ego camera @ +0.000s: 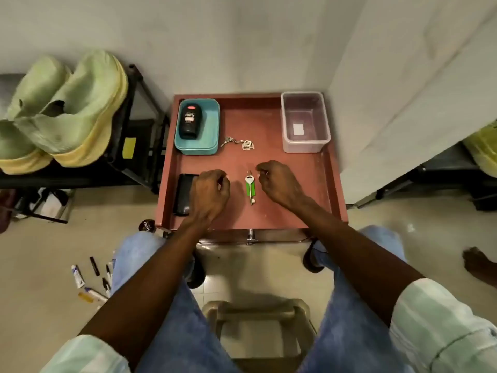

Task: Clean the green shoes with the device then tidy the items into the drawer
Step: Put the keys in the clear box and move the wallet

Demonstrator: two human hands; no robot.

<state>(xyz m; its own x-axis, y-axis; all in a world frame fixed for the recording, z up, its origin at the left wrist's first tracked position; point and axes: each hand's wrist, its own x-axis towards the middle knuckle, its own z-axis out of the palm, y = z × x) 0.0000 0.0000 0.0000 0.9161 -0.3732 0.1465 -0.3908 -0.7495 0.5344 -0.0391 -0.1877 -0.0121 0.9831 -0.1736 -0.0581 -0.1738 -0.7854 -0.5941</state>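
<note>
In the red-brown drawer (269, 211), both hands are hovering loosely curled, grasping nothing: left hand (211, 191), right hand (278, 181). The green shoes (64, 109) are looking soft and light; gripping the firm soles seems best.

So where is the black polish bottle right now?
The black polish bottle lies inside the teal rectangular tray at the far-left corner of the reddish-brown drawer, left of the small key bunch.

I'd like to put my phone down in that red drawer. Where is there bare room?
Bare patches: between the teal tray and the clear tub, behind the keys; and the right strip below the tub. Crowded: the front middle, with both hands, the green key and the black case.
</note>
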